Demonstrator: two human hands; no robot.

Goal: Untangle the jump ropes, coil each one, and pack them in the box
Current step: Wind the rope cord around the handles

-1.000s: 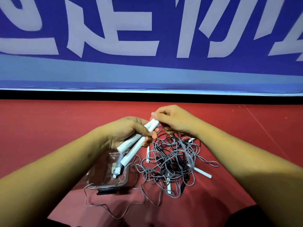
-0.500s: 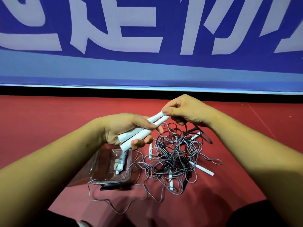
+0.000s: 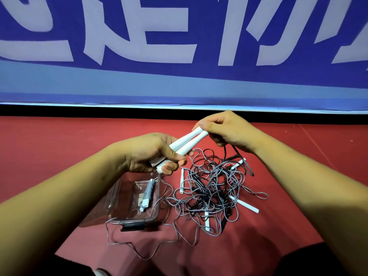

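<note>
Gripping a pair of white tapered plastic jump-rope handles (image 3: 186,144) in the left hand (image 3: 148,154), centre of the frame, fingers and thumb curled round their lower ends. Pinching the upper tips of that pair with the right hand (image 3: 225,130), just right of centre, thumb and forefinger closed on them. Held slanted, low at the left and high at the right, above a red floor (image 3: 59,148). Below the right hand, on that floor: a loose tangle of thin grey and black jump ropes (image 3: 215,190), several more white handles poking out of it, dark strands running up toward the right hand. Left of the tangle, lower centre, under the left wrist: a clear rectangular plastic box (image 3: 135,221) with a dark latch at its near edge, open, containing one coiled grey rope with white handles (image 3: 147,193). Trailing round the near side of the box, a single grey strand (image 3: 143,258). Across the top of the frame, a blue banner with large white characters (image 3: 179,82).
</note>
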